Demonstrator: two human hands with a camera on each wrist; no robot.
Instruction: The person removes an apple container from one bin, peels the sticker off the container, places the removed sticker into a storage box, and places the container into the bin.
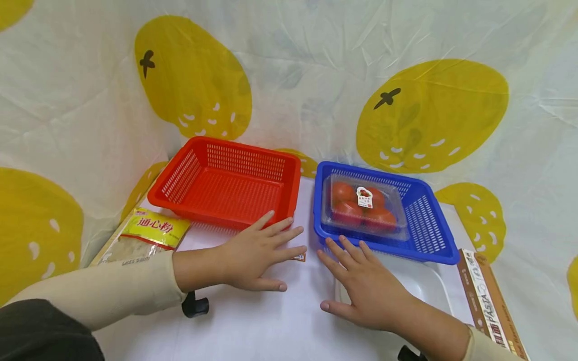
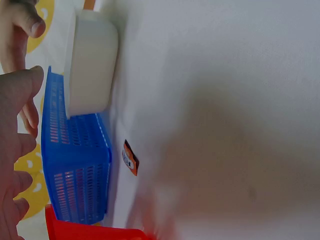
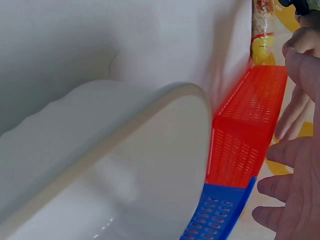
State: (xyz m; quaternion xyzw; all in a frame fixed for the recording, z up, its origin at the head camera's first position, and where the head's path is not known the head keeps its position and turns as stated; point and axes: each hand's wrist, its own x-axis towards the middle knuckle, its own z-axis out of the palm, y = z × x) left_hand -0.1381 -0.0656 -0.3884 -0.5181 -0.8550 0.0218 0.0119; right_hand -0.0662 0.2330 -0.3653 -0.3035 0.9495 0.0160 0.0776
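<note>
My left hand [image 1: 257, 253] is spread, palm down, its fingertips overlapping the near edge of an empty red basket [image 1: 244, 185] in the head view. Fingers apart, my right hand [image 1: 366, 286] hovers over a white plastic tub [image 1: 422, 278] beside the near rim of a blue basket [image 1: 424, 220]. Nothing is held in either hand. Inside the blue basket lies a clear plastic box of tomatoes [image 1: 379, 218] with a white label on its lid. A small orange-and-black packet [image 2: 130, 157] lies on the white table, partly hidden by my left fingers in the head view.
Left of the red basket lies a yellow-labelled bag of macaroni [image 1: 155, 230]. At the right edge is a brown package marked PASTA [image 1: 489, 303]. A white curtain with yellow fruit prints [image 1: 307, 75] rises behind the baskets.
</note>
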